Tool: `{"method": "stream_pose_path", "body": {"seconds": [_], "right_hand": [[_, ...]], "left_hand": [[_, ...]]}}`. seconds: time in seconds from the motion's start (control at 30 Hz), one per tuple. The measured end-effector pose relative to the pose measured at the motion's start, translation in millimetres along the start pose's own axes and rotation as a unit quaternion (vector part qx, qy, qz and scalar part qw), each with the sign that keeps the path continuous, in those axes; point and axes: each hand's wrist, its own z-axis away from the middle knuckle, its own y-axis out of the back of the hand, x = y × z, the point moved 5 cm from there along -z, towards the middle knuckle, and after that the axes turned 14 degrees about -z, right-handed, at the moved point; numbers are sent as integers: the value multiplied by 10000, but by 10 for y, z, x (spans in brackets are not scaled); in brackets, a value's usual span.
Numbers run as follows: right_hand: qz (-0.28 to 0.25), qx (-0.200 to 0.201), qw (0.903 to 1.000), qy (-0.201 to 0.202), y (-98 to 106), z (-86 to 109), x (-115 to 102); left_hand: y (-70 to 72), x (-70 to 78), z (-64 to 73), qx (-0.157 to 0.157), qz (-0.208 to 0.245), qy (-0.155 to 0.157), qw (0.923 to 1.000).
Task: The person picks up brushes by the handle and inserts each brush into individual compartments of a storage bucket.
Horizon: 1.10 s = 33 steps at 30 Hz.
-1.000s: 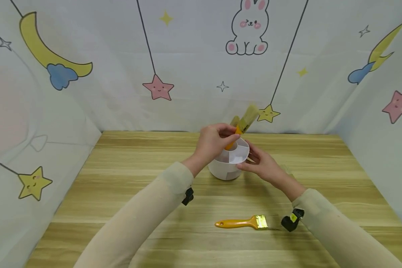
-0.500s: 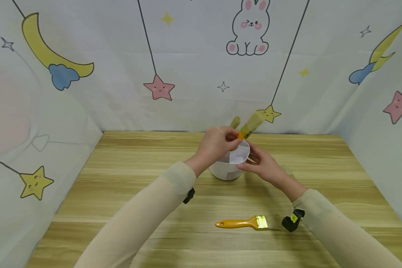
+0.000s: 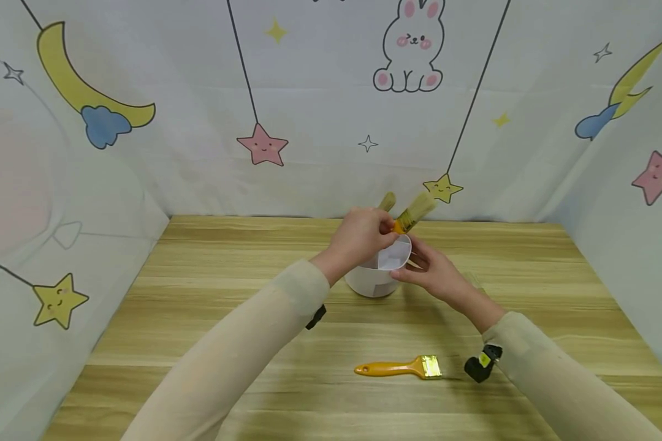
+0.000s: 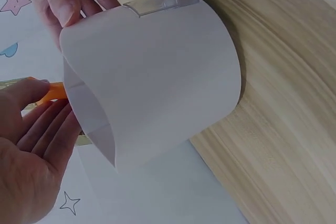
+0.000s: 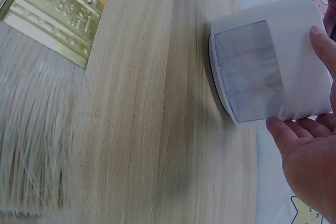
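Note:
In the head view my left hand point(image 3: 358, 236) pinches a paintbrush point(image 3: 416, 211) by its orange handle, bristles up and leaning right. Its handle reaches into the mouth of a white round desk organizer point(image 3: 369, 283) with inner dividers. Thumb in front and fingers behind, my right hand point(image 3: 436, 272) grips the organizer's right side. The right wrist view shows a clear drawer point(image 5: 249, 72) low on the organizer's wall. A second brush's bristles point(image 3: 387, 201) stick up behind my left hand, which hides the rest of that brush.
Another orange-handled paintbrush point(image 3: 397, 367) lies on the wooden table point(image 3: 226, 367) near the front. Pale bristles point(image 3: 473, 280) show just behind my right forearm. A white printed cloth point(image 3: 320, 92) walls the table at the back and both sides.
My left hand has moved slightly right and down, tilting the paintbrush further right and lowering it toward the organizer. The right hand keeps its grip in place.

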Motion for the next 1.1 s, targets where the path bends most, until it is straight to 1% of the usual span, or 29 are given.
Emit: {"method": "stream_pose_path", "body": {"seconds": [0.07,0.2,0.3,0.43,0.53,0.7,0.8,0.87,0.97,1.1], "right_hand": [[-17,-8,10000,-3,-1,-3,0],[-42,10,10000,11,6,-12,11],[-30,-11,10000,57,8,-13,10],[-73,-19,9999,75,13,-15,11],[-97,11,9999,36,19,-19,15],[-60,-5,10000,37,10,-16,9],[-70,-26,10000,64,5,-14,6],[-84,-22,9999,72,5,-13,9],[-57,-24,9999,91,4,-11,7],[-7,-22,10000,92,1,-11,8]], "left_hand": [[10,5,-7,-73,-100,54,9999],[29,16,-32,-147,-135,90,9998],[50,17,-52,-218,-40,88,9997],[81,5,-71,-404,203,142,9989],[103,-6,-89,-536,277,193,9980],[138,-13,-109,-760,203,283,9965],[166,-9,-104,-814,109,337,9961],[184,-10,-99,-790,43,353,9962],[193,-27,-87,-810,167,406,9957],[190,-69,-76,-852,515,453,9940]]}}
